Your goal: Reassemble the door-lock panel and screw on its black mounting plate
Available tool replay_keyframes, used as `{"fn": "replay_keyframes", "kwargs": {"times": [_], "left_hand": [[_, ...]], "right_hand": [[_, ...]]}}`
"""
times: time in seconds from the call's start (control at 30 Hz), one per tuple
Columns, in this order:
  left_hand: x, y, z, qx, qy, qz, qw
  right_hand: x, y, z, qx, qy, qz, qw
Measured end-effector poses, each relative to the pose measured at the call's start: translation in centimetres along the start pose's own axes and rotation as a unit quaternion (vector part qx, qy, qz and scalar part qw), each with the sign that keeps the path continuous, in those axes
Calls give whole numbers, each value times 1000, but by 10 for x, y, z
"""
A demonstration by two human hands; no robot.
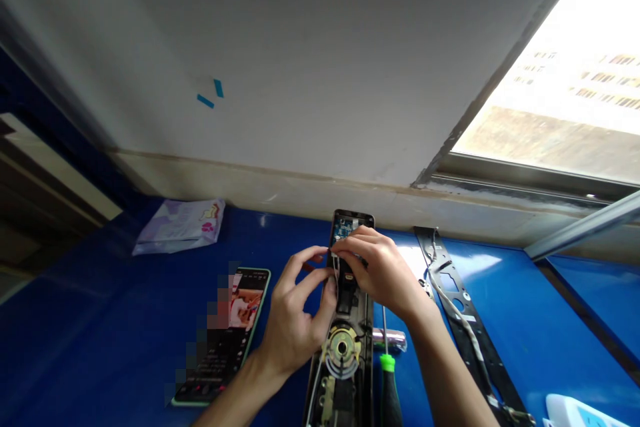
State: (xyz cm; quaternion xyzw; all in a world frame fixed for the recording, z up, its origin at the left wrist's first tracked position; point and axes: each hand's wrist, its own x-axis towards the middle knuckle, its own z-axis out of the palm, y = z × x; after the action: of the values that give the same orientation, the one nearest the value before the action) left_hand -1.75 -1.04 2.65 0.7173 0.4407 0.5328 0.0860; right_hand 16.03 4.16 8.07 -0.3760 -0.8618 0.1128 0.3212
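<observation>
A long opened door-lock body (345,347) lies on the blue table (100,320), with a round brass part low down and a blue circuit board (345,225) at its far end. My left hand (295,313) and my right hand (375,267) meet over its upper half. Both pinch thin white wires (334,265) coming out of the lock. The fingers of each hand are closed on the wires.
A phone (235,333) with a lit screen lies left of the lock. A green-handled screwdriver (388,373) and a small shiny tube (393,337) lie to its right. A black metal plate (465,320) with a white cable lies further right. A pale packet (180,223) sits near the wall.
</observation>
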Motion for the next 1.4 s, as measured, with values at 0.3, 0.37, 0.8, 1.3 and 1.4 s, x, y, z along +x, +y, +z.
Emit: {"fn": "replay_keyframes", "kwargs": {"times": [0.3, 0.37, 0.8, 1.3, 1.4], "left_hand": [[-5, -2, 5, -41, 17, -52, 998], [-5, -2, 5, -47, 18, -59, 997], [-7, 0, 7, -59, 26, -77, 995], [-11, -8, 26, -390, -56, -349, 850], [-11, -5, 28, -393, -34, -345, 852]], "right_hand": [[1, -17, -1, -77, -67, -1, 995], [1, -22, 1, -96, -75, 4, 993], [3, -36, 8, -165, -56, 64, 983], [2, -35, 10, -148, -29, 105, 983], [2, -36, 10, -140, -37, 102, 984]]}}
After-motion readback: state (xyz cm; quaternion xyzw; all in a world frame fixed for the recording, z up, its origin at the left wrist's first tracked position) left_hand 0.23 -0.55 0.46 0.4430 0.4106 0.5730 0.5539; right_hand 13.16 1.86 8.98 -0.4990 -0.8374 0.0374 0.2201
